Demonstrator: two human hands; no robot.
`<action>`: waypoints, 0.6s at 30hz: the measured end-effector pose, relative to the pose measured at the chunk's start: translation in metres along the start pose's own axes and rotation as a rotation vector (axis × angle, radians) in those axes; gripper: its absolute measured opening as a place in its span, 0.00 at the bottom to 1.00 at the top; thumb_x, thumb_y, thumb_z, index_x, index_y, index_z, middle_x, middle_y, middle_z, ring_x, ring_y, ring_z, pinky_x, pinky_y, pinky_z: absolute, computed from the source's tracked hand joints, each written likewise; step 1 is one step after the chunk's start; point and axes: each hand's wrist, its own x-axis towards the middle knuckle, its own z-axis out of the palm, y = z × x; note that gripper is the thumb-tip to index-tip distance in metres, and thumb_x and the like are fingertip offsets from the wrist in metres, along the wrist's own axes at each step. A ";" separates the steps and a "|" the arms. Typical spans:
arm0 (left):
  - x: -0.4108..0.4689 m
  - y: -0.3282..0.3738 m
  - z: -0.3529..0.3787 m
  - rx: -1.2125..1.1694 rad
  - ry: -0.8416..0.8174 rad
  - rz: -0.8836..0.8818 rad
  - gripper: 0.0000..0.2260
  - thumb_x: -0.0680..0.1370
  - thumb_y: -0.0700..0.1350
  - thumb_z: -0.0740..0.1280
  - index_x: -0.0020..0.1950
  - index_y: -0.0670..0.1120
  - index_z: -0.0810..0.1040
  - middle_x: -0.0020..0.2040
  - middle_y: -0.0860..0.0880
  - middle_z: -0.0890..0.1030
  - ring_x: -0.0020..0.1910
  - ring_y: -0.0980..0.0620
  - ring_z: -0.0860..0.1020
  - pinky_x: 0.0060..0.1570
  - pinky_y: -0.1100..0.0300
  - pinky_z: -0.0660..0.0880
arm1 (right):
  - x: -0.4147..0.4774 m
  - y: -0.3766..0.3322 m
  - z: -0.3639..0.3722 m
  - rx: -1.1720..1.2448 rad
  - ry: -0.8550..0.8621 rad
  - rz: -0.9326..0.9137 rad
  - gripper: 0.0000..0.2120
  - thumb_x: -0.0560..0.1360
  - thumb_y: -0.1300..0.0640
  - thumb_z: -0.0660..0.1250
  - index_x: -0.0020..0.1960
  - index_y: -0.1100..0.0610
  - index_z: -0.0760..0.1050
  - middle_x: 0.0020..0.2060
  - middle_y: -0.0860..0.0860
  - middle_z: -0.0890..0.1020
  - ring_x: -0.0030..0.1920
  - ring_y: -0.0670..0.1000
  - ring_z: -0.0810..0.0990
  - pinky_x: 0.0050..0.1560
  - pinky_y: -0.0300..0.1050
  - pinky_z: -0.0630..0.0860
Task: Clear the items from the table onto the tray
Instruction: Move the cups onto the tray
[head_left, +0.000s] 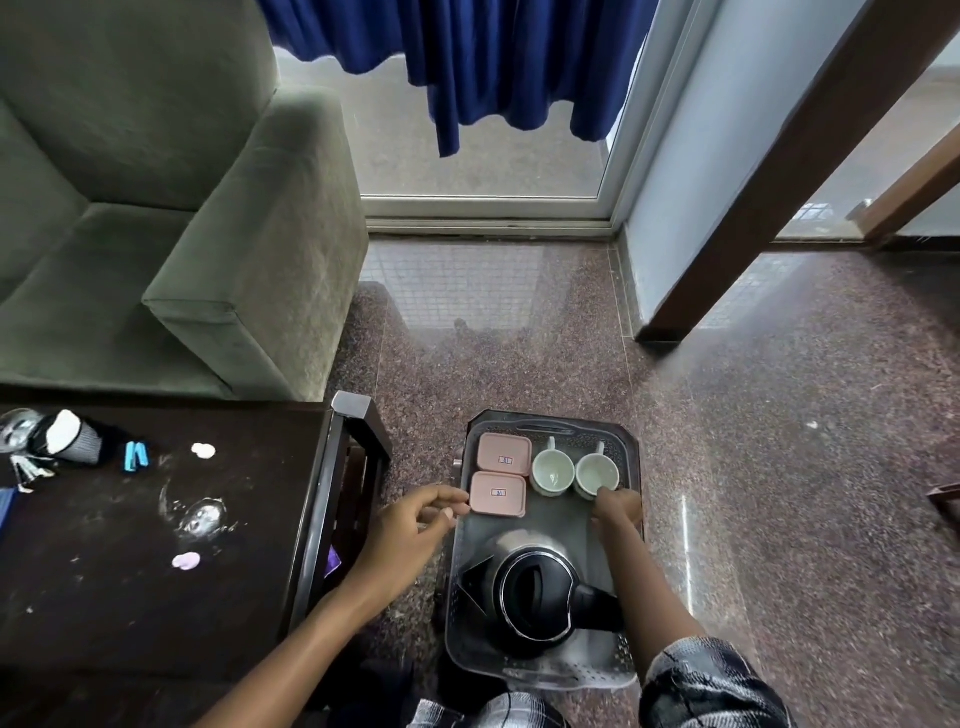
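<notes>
A grey perforated tray (550, 530) sits on the floor, right of the dark table (156, 545). On it lie two pink lidded boxes (505, 455) (498, 494), two pale green cups (552, 472) (597, 474) and a black and steel kettle (535, 587). My left hand (415, 525) hovers at the tray's left rim, fingertips just beside the nearer pink box, holding nothing. My right hand (618, 508) rests at the right cup's near rim, fingertips touching it; whether it grips the cup is unclear.
On the table lie a paper cup (70, 435) on its side, a clear glass (15, 428), keys (28, 467), a blue clip (136, 456), white (202, 450) and pink (186, 561) scraps. A green sofa (171, 218) stands behind it. Glass door, blue curtain and wooden frame lie beyond.
</notes>
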 end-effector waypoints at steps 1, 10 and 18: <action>0.000 0.000 -0.001 -0.003 0.006 0.002 0.14 0.77 0.38 0.63 0.48 0.58 0.78 0.46 0.60 0.84 0.45 0.39 0.81 0.51 0.43 0.77 | -0.004 -0.001 -0.001 0.096 -0.024 0.048 0.17 0.70 0.64 0.62 0.57 0.70 0.74 0.56 0.65 0.79 0.52 0.65 0.80 0.46 0.54 0.77; -0.015 -0.015 -0.039 -0.128 0.083 0.020 0.15 0.78 0.36 0.63 0.48 0.58 0.78 0.45 0.54 0.84 0.43 0.47 0.79 0.45 0.51 0.75 | -0.175 -0.038 0.018 0.337 -0.728 -0.082 0.05 0.77 0.63 0.58 0.46 0.60 0.73 0.32 0.54 0.77 0.31 0.50 0.77 0.29 0.38 0.72; -0.070 -0.079 -0.129 -0.252 0.267 0.004 0.16 0.77 0.31 0.62 0.46 0.52 0.78 0.42 0.54 0.83 0.39 0.66 0.81 0.41 0.73 0.74 | -0.280 -0.001 0.093 0.114 -0.882 -0.101 0.07 0.78 0.64 0.56 0.47 0.61 0.72 0.30 0.54 0.79 0.26 0.47 0.77 0.25 0.36 0.73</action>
